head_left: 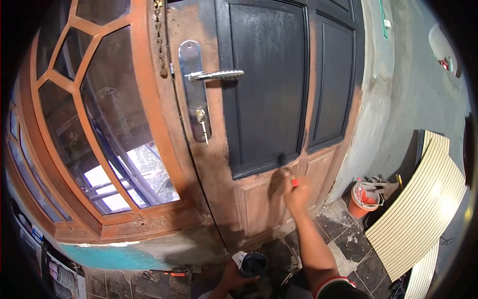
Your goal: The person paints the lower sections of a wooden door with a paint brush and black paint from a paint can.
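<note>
My right hand [297,193] is closed round a paintbrush [294,183], whose red handle shows between the fingers. Its dark bristle end is against or very close to the lower edge of the black-painted door panel [269,94]. Below that panel, the wooden door [261,199] is bare brown. Low in the view, my left hand [230,276] grips a small can of dark paint [253,263], its open top facing up. A metal door handle [216,75] with a key in the lock plate is left of the black panel.
An orange-brown window frame [157,99] stands left of the door. At right, an orange bucket [361,204] and ribbed cream panels [420,209] rest by the grey wall [398,94]. Tools with orange handles [174,273] lie on the dark tiled floor [117,284].
</note>
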### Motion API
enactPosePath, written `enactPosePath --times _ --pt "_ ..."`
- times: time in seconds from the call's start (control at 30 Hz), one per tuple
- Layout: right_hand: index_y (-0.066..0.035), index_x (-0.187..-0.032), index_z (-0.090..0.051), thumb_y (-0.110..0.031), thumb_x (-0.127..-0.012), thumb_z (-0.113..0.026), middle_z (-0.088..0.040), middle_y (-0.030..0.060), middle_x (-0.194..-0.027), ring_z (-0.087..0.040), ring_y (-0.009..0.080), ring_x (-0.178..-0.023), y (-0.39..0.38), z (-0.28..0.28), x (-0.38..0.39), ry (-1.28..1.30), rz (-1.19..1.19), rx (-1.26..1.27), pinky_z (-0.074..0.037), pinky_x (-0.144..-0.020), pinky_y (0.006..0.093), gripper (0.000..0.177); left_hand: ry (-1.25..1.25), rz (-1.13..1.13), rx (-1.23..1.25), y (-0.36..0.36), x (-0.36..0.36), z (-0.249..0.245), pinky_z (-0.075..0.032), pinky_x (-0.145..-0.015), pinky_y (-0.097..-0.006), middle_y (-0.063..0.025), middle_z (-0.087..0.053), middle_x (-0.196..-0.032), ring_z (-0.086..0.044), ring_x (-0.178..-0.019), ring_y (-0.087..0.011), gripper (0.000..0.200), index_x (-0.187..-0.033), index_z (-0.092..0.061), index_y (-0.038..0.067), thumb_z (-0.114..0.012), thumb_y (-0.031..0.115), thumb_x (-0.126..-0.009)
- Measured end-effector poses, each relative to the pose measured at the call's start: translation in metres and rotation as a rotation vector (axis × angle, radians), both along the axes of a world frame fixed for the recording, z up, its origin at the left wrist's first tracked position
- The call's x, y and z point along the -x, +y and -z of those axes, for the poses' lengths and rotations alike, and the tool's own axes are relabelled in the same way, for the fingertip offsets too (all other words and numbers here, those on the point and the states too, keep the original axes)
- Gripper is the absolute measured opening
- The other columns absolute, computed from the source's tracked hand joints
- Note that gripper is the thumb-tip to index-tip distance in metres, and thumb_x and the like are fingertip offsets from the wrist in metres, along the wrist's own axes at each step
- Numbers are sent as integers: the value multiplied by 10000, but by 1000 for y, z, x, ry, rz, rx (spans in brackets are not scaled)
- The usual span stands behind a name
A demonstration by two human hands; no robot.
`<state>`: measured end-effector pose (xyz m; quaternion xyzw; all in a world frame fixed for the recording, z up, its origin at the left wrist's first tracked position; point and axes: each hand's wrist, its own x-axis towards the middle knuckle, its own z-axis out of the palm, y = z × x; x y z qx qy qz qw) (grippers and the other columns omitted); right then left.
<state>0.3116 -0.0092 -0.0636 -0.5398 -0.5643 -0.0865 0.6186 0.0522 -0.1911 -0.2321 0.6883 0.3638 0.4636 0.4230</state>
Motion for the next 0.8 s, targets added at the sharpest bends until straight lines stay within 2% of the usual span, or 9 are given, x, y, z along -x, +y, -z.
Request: enactPosePath --times 0.07,0.23,0.33,0.43,0.5,0.57,0.67,0.77,0.8 --pt "-20 -1136 -813 -184 -999 -743 -793 243 -1005 -782 393 -937 -2 8 39 23 -263 -89 -603 -864 435 225 165 15 -23 4 10 28 -518 -1105 -424 -93 -714 -1307 -688 -1243 -238 851 -1383 -622 71 -1055 292 -684" --pt "-8 -1113 -807 -240 -1013 -758 -795 231 -1011 -775 346 -893 -17 -8 60 333 -390 116 -579 -788 413 258 123 96 35 2 26 -1 -543 -1042 -408 -91 -729 -1248 -712 -1172 -249 840 -1360 -645 76 -1058 315 -668" --pt "7 -1159 -809 -245 -1042 -753 -802 189 -964 -744 213 -792 -10 -18 15 301 -38 407 -542 -685 360 283 74 71 93 4 47 -14 -551 -1028 -405 -94 -732 -1234 -718 -1153 -255 857 -1359 -642 72 -1061 307 -648" --pt "-14 -1037 -801 -249 -1005 -757 -773 222 -937 -693 405 -769 16 6 -10 200 193 -97 -515 -699 517 241 78 -33 -50 17 58 -27 -549 -1013 -406 -91 -730 -1180 -714 -1116 -262 764 -1274 -677 80 -1051 322 -653" --pt "-21 -1056 -800 -238 -1003 -748 -772 236 -956 -713 434 -840 23 42 -7 -5 104 -32 -541 -743 518 229 94 0 -49 32 62 -24 -543 -1003 -406 -86 -721 -1158 -703 -1101 -268 744 -1245 -686 83 -1048 321 -640" --pt "-41 -1102 -802 -210 -993 -755 -777 240 -987 -736 452 -896 -5 15 30 -146 -141 -96 -584 -798 488 206 102 -37 -72 41 52 -18 -547 -994 -407 -87 -723 -1153 -707 -1092 -266 736 -1236 -691 83 -1045 328 -639" --pt "-27 -1065 -803 -232 -1019 -755 -779 169 -861 -707 275 -663 -2 17 13 99 -317 -76 -541 -646 377 215 -59 -33 21 51 29 8 -557 -1006 -411 -74 -733 -1170 -713 -1112 -239 720 -1245 -703 76 -1045 285 -647" --pt "-14 -1023 -786 -227 -1029 -751 -744 142 -770 -641 213 -598 22 14 -49 209 -97 283 -495 -593 352 216 59 9 102 46 14 21 -556 -1072 -423 -72 -744 -1251 -713 -1190 -214 760 -1327 -685 65 -1042 196 -669" --pt "-9 -997 -775 -213 -1026 -755 -732 140 -765 -646 228 -611 26 6 -64 179 -45 115 -500 -604 365 207 47 -9 143 40 2 10 -552 -1078 -421 -73 -745 -1256 -710 -1196 -215 765 -1332 -684 61 -1043 196 -671"
